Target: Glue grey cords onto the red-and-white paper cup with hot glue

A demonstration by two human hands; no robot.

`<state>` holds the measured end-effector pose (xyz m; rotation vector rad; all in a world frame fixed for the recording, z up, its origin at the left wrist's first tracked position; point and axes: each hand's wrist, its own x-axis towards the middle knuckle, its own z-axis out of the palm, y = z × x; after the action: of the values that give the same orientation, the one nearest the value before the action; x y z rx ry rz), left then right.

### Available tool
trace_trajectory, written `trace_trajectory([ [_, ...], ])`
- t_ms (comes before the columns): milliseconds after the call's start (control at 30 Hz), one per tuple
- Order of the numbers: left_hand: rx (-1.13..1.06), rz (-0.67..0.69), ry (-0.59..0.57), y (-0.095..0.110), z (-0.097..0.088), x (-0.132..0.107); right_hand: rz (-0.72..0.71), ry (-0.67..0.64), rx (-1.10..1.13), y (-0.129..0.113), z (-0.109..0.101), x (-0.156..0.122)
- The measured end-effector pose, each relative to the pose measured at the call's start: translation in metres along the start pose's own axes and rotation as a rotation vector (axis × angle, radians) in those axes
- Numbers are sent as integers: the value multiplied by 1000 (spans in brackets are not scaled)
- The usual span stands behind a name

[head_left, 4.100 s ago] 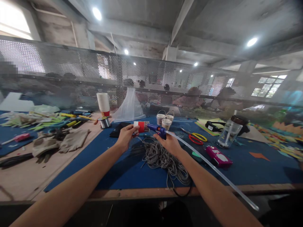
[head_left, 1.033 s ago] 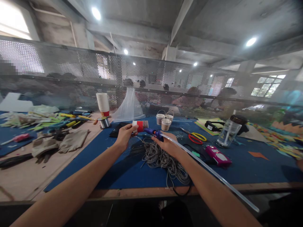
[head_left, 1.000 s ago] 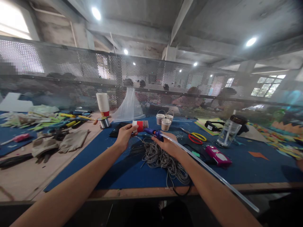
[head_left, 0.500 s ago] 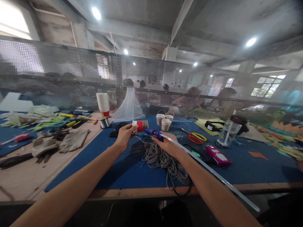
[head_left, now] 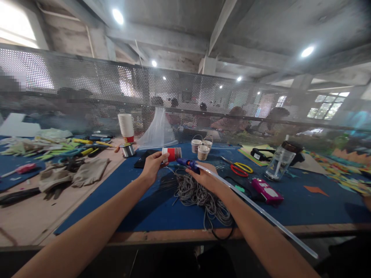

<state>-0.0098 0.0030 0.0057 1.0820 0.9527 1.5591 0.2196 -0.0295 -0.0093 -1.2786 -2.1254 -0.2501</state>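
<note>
My left hand (head_left: pixel 152 166) grips a small red and white paper cup (head_left: pixel 172 154), held on its side above the blue mat (head_left: pixel 139 200). My right hand (head_left: pixel 206 178) is closed round a blue glue gun (head_left: pixel 188 164) whose nozzle points at the cup's open end. A long clear glue stick (head_left: pixel 261 211) sticks out of the gun's back, running down to the right past the table edge. Under both hands lies a heap of grey cord (head_left: pixel 199 197).
Beyond the hands stand small paper cups with handles (head_left: pixel 202 148), red and yellow scissors (head_left: pixel 239 168), a pink box (head_left: pixel 267 191) and a clear bottle (head_left: pixel 280 162). On the left are a cup stack (head_left: pixel 126 126), a wire spool (head_left: pixel 127 150) and gloves (head_left: pixel 75 174). A mesh screen (head_left: pixel 185 104) backs the table.
Over the last four seconds the glue gun has dropped slightly and its nozzle has come nearer the cup. In the last second almost nothing moved.
</note>
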Motion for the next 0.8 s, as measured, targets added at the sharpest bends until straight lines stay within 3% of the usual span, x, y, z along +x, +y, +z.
trace_trajectory([
  [500, -5, -19, -17, 1, 1, -2, 5, 24, -4, -3, -3, 1],
  [800, 2, -33, -22, -1, 2, -2, 143, 37, 250, -4, -5, 4],
])
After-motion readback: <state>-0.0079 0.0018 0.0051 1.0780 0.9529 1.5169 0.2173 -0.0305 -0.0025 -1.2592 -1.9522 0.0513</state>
